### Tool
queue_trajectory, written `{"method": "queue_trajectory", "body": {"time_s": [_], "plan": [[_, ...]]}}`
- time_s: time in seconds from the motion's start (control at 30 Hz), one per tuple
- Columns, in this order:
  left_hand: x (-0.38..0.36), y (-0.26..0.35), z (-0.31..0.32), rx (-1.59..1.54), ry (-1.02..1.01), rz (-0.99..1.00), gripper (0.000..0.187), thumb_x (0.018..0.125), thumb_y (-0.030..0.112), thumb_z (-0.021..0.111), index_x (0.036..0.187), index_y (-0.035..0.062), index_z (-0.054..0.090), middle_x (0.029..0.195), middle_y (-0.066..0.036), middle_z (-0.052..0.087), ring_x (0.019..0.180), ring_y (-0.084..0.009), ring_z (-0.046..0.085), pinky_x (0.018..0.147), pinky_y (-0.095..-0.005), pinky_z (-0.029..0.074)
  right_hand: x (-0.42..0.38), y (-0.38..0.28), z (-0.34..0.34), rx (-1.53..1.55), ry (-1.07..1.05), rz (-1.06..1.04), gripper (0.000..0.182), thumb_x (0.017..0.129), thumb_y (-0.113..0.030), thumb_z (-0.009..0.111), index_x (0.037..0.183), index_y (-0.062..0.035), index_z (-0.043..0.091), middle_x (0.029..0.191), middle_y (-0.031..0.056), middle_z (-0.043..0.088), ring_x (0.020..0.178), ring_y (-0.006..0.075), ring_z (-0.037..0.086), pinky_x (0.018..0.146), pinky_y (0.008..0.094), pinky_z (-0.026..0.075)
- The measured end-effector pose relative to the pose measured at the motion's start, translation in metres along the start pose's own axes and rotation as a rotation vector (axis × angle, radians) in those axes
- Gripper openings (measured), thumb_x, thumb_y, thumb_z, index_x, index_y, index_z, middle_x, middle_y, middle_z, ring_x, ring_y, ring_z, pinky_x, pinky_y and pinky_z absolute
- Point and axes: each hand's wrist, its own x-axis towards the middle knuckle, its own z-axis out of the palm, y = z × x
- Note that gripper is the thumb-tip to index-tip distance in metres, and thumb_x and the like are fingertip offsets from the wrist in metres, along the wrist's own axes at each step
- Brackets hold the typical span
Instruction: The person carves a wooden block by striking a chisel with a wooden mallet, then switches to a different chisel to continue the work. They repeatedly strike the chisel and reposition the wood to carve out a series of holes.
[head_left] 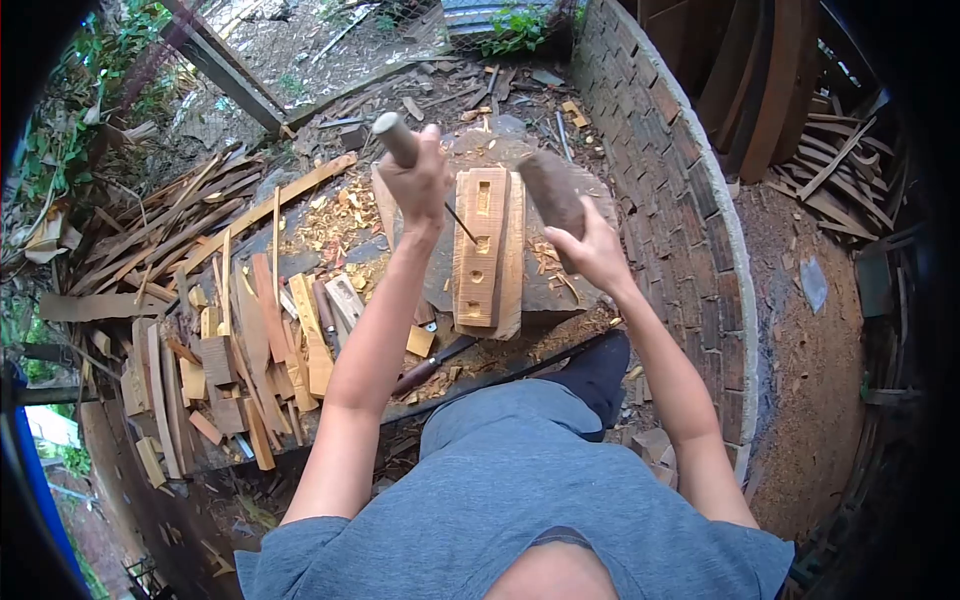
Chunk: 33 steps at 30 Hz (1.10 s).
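Note:
My left hand [415,180] is wrapped round the handle of a chisel [397,138]. Its thin blade slants down to a hollow in a carved wooden block [480,260], which has several hollows along its top. The block lies on the work surface, alongside another piece of wood [512,265]. To the right, my right hand [592,248] grips a dark wooden mallet [552,205], raised beside the block and apart from the chisel.
Wood strips and carved pieces [300,330] lie at the left, among yellow shavings [340,225]. A dark-handled tool [418,375] rests near my body. A curved brick wall [680,190] stands at the right, and a long plank [270,205] slants at the upper left.

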Motion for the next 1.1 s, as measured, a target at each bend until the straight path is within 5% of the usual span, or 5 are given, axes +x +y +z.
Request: {"method": "queue_trajectory", "body": {"time_s": [0.17,0.5,0.83,0.93,1.1], "plan": [[0.0,0.0,0.006,0.03,0.039,0.06,0.028,0.093,0.013,0.063,0.07,0.009,0.047,0.052,0.004,0.042,0.037,-0.0036,0.038,0.032,-0.0221,0.03,0.037,-0.038,0.027,-0.301,-0.22,0.061,0.083,0.077,-0.046,0.065,0.144,-0.0092,0.035,0.097,0.0259,0.068,0.095,0.0407,0.066,0.087,0.0482,0.05],[-0.005,-0.029,0.014,0.191,0.14,0.132,0.036,0.093,0.019,0.068,0.064,0.0083,0.05,0.054,0.008,0.045,0.05,-0.0017,0.04,0.046,-0.0218,0.03,0.041,-0.037,0.043,-0.437,-0.291,0.056,0.08,0.076,-0.046,0.065,0.138,-0.0042,0.036,0.111,0.0293,0.064,0.109,0.0427,0.06,0.093,0.051,0.047],[-0.015,-0.033,0.018,0.314,0.281,0.267,0.034,0.091,0.033,0.07,0.083,0.0021,0.058,0.065,0.001,0.055,0.061,-0.0082,0.05,0.058,-0.0255,0.041,0.044,-0.032,0.045,-0.433,-0.277,0.054,0.076,0.075,-0.046,0.065,0.135,-0.0051,0.04,0.107,0.0287,0.065,0.105,0.0405,0.062,0.09,0.049,0.048],[-0.019,-0.026,0.025,0.334,0.281,0.32,0.033,0.09,0.032,0.071,0.084,0.0018,0.058,0.065,0.0,0.057,0.061,-0.0087,0.052,0.058,-0.0256,0.043,0.054,-0.035,0.03,-0.266,-0.335,0.113,0.074,0.074,-0.047,0.067,0.131,-0.0048,0.044,0.107,0.0257,0.065,0.1,0.0343,0.066,0.088,0.0438,0.05],[-0.031,-0.017,0.038,0.341,0.225,0.352,0.029,0.091,0.029,0.071,0.084,0.0023,0.06,0.068,-0.001,0.058,0.063,-0.0088,0.054,0.059,-0.0233,0.042,0.056,-0.097,-0.031,0.248,-0.015,-0.268,0.064,0.076,-0.039,0.07,0.121,0.0015,0.052,0.105,0.019,0.066,0.093,0.0258,0.066,0.085,0.0384,0.051]]}}
